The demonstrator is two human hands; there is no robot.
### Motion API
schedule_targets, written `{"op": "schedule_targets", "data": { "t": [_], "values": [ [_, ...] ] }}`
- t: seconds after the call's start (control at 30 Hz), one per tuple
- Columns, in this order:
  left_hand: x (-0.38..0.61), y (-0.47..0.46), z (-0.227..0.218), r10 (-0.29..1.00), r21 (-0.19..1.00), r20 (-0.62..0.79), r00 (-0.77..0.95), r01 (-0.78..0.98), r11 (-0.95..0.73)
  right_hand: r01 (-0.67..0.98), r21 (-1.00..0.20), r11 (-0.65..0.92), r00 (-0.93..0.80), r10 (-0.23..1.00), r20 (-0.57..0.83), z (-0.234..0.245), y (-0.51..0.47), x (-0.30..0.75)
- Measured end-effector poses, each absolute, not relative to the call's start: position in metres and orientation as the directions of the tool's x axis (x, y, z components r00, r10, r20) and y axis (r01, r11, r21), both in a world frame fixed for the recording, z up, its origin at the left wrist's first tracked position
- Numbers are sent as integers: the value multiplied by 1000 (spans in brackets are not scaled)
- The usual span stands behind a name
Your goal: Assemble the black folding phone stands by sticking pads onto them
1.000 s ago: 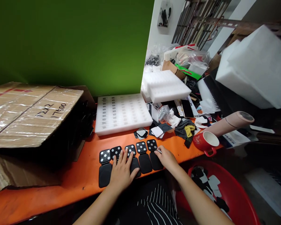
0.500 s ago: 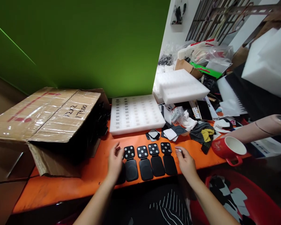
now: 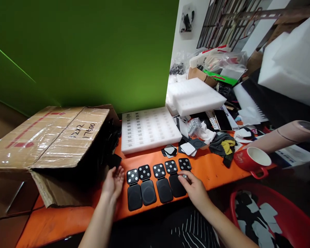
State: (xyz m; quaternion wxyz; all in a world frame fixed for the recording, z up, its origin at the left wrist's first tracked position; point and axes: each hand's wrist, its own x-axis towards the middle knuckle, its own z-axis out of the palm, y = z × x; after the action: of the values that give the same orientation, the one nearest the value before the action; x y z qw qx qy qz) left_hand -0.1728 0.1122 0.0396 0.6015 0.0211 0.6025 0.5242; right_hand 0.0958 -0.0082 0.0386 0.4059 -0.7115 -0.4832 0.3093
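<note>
Several black hinged folding pads lie opened out in a row on the orange table. Each has a small square upper flap with pale round dots, such as the leftmost flap, and a larger plain lower panel. Left of the row, my left hand is open, palm turned up, fingers apart, holding nothing. Its fingertips are near the cardboard box's black contents. Over the rightmost pad, my right hand has thumb and fingers drawn together, with a small shiny spot between them. It hides part of that pad's panel.
A cardboard box with dark pieces inside stands at left. Behind the row lies a white foam tray. To the right are cut pieces, a grey-yellow glove, a red mug and a red basin of scraps.
My left hand has moved left from the row's left end and opened, uncovering the leftmost pad. My right hand has moved left onto the rightmost pad. The camera view has shifted slightly.
</note>
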Motion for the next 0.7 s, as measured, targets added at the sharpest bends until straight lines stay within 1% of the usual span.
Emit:
{"op": "schedule_targets", "data": {
  "t": [0.07,0.13,0.2,0.23,0.27,0.3,0.33,0.37,0.4,0.43,0.47,0.5,0.53,0.57,0.6,0.67,0.7],
  "values": [
    [-166,78,44,659,646,-717,-226,-568,509,507,-853,-126,213,977,-18,42,-5,80],
    [-158,48,51,658,623,-738,-147,-523,582,585,-810,47,1,998,59,47,2,63],
    [-152,25,58,661,597,-749,-45,-476,645,628,-737,250,-236,964,126,53,9,47],
    [-150,18,62,669,591,-742,32,-438,677,629,-705,328,-325,934,145,57,13,41],
    [-151,14,65,680,599,-725,106,-389,700,616,-693,376,-378,912,158,61,16,36],
    [-152,12,69,701,632,-694,165,-328,702,592,-707,387,-389,905,169,65,18,32],
    [-154,11,71,741,694,-644,192,-262,671,554,-753,355,-358,918,170,69,20,30],
    [-156,12,73,798,776,-575,179,-192,601,493,-823,281,-291,945,149,73,22,28],
    [-157,13,74,864,857,-485,137,-121,501,400,-900,174,-211,973,95,77,23,28],
    [-157,13,74,918,919,-383,102,-56,389,276,-960,49,-144,990,9,80,24,27],
    [-155,13,73,950,954,-299,92,-12,301,135,-988,-79,-116,989,-95,81,25,27],
    [-151,11,72,957,964,-266,112,1,268,2,-981,-195,-131,972,-193,81,25,26],
    [-147,8,70,942,953,-297,158,-12,302,-98,-953,-285,-171,949,-266,80,25,26],
    [-141,5,67,904,921,-371,214,-37,387,-152,-928,-340,-204,929,-307,78,25,26],
    [-136,2,65,848,869,-461,261,-60,491,-160,-921,-356,-203,925,-322,76,24,27],
    [-127,-1,63,745,758,-600,291,-91,646,-65,-949,-309,-106,948,-301,73,21,29],
    [-124,-1,63,722,726,-632,282,-111,679,22,-964,-267,-48,962,-268,72,19,30]
  ]
}}
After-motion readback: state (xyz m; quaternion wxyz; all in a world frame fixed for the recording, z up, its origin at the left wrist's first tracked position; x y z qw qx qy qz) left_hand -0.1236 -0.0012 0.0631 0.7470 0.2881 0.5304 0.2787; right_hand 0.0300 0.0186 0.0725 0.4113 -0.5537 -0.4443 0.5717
